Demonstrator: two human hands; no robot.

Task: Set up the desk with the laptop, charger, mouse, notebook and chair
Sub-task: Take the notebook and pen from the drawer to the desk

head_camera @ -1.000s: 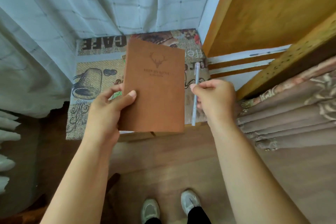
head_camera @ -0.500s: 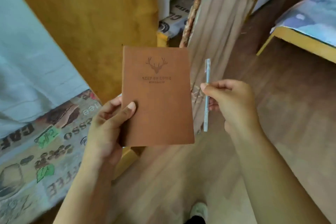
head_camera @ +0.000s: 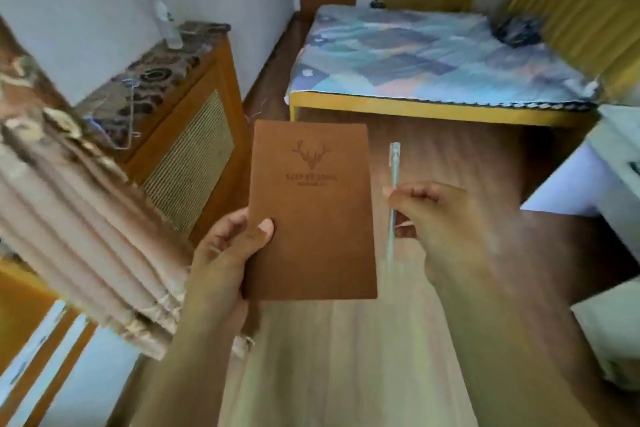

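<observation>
Swung round since a second ago, the view now takes in a bed (head_camera: pixel 440 55) far beyond both grips. Left hand (head_camera: pixel 225 253) grips the brown notebook (head_camera: pixel 311 211) by its lower left edge; it looks light, stiff-covered, easily carried there. Right hand (head_camera: pixel 440 218) pinches a slim pen (head_camera: pixel 393 198), just beside the notebook.

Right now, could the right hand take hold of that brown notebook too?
Probably not easily: the right hand already pinches a pen. The notebook, held by the left hand, is close beside it with nothing between.
</observation>
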